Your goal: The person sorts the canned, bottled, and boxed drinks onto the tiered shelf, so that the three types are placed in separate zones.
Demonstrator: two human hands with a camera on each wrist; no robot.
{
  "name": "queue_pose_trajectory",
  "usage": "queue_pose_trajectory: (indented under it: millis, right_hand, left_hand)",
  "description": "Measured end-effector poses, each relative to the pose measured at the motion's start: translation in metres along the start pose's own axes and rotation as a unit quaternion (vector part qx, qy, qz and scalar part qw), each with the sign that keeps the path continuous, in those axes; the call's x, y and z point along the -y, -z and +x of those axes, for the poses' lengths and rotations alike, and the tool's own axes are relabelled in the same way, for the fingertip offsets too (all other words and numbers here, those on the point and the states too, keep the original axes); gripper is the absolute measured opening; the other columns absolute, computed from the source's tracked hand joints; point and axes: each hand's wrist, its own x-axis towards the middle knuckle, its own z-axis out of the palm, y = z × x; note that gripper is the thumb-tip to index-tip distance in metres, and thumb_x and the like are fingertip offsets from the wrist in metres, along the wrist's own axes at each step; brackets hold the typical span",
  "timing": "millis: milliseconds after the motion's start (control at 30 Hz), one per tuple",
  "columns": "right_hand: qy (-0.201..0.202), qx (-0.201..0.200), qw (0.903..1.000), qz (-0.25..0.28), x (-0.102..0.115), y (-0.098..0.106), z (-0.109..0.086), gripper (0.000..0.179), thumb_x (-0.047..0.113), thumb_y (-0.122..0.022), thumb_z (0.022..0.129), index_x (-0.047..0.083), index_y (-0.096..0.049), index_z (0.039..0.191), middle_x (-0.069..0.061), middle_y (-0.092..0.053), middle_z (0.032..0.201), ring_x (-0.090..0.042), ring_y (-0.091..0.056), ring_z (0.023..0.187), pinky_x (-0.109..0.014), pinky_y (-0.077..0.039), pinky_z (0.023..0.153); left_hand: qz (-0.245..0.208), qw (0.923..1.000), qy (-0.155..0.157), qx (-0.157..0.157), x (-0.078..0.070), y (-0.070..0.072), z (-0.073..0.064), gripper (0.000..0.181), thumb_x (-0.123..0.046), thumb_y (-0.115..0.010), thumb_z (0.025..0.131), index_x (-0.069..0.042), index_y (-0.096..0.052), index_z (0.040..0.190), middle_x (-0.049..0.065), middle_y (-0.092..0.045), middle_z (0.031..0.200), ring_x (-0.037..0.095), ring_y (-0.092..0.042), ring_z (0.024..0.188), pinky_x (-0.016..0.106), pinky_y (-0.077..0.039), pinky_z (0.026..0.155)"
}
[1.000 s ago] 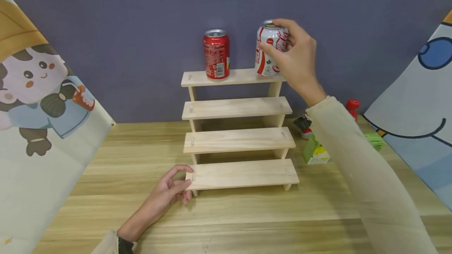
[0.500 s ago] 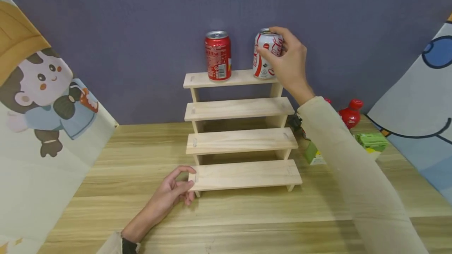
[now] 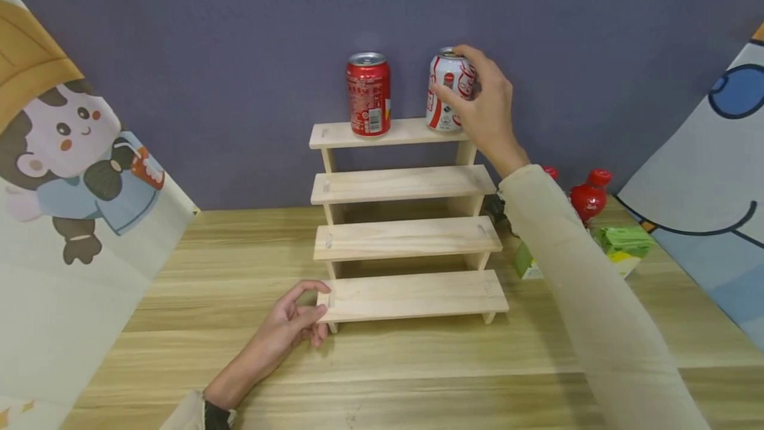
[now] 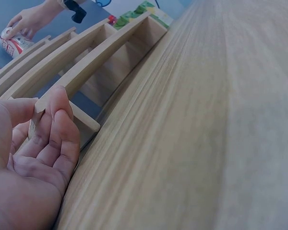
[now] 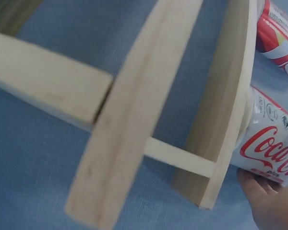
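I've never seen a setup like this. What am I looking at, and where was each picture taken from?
There's no machine here, just a person's left hand and right hand. One picture is taken from the head, looking forward and down; the other two come from the wrists. A stepped wooden shelf stands on the table. The left hand grips the end of its lowest step; the right holds a white can at the top step, beside a red can. Green boxes sit right of the shelf, partly behind the sleeve.
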Motion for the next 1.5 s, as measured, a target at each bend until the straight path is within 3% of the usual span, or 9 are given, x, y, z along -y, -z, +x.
queue_pose_trajectory:
  millis: [300, 633, 900, 1133, 1300, 1500]
  right_hand:
    - [-0.009, 0.046, 0.9988, -0.017, -0.007, 0.003, -0.006, 0.077, 0.035, -0.080, 0.085, 0.037, -0.040, 0.150, -0.001, -0.058, 0.128, -0.009, -0.053, 0.102, -0.028, -0.049, 0.079]
    - [-0.013, 0.090, 0.9959, -0.002, -0.008, 0.009, -0.018, 0.094, 0.031, -0.078, 0.087, 0.046, -0.016, 0.156, -0.003, -0.047, 0.147, -0.020, -0.054, 0.122, -0.040, -0.050, 0.097]
    - [-0.016, 0.093, 0.9953, 0.020, 0.004, 0.018, -0.031, 0.088, 0.023, -0.077, 0.089, 0.046, -0.022, 0.155, -0.007, -0.048, 0.147, -0.026, -0.057, 0.122, -0.040, -0.050, 0.101]
    - [-0.001, 0.071, 0.9975, 0.006, 0.015, 0.032, -0.058, 0.074, 0.025, -0.072, 0.093, 0.038, -0.033, 0.154, -0.006, -0.050, 0.145, -0.022, -0.052, 0.128, -0.043, -0.047, 0.104]
    - [0.057, 0.035, 0.9977, 0.013, 0.018, 0.041, -0.094, 0.064, 0.012, -0.073, 0.091, 0.022, -0.047, 0.149, -0.011, -0.057, 0.136, -0.027, -0.058, 0.121, -0.044, -0.052, 0.098]
    - [0.114, 0.051, 0.9917, -0.030, 0.017, 0.052, -0.130, 0.066, 0.002, -0.075, 0.086, 0.015, -0.051, 0.146, -0.009, -0.059, 0.137, -0.028, -0.060, 0.117, -0.042, -0.052, 0.096]
  left_hand:
    - [0.007, 0.9999, 0.007, -0.004, 0.000, 0.000, 0.000, 0.040, -0.015, -0.053, 0.104, -0.003, -0.037, 0.139, 0.005, -0.069, 0.076, 0.014, -0.062, 0.066, 0.026, -0.055, 0.064]
    - [0.004, 1.0000, 0.002, -0.002, 0.002, 0.000, -0.002, 0.040, -0.014, -0.052, 0.104, -0.002, -0.037, 0.139, 0.005, -0.069, 0.075, 0.014, -0.062, 0.065, 0.026, -0.055, 0.063]
    - [0.001, 1.0000, -0.002, 0.000, 0.002, 0.001, -0.005, 0.039, -0.013, -0.050, 0.105, -0.002, -0.035, 0.140, 0.005, -0.069, 0.077, 0.014, -0.062, 0.066, 0.027, -0.055, 0.064]
    - [0.003, 0.9995, 0.008, -0.029, 0.002, -0.004, -0.004, 0.044, -0.018, -0.052, 0.105, -0.004, -0.035, 0.142, 0.005, -0.067, 0.077, 0.014, -0.061, 0.067, 0.025, -0.054, 0.064]
    - [0.014, 0.9987, 0.011, -0.048, 0.001, -0.010, -0.002, 0.045, -0.022, -0.051, 0.105, -0.008, -0.035, 0.145, 0.004, -0.065, 0.076, 0.013, -0.060, 0.068, 0.023, -0.053, 0.063]
    - [0.029, 0.9974, 0.015, -0.064, -0.001, -0.013, -0.002, 0.045, -0.025, -0.050, 0.105, -0.011, -0.035, 0.145, 0.003, -0.063, 0.075, 0.012, -0.058, 0.068, 0.024, -0.052, 0.063]
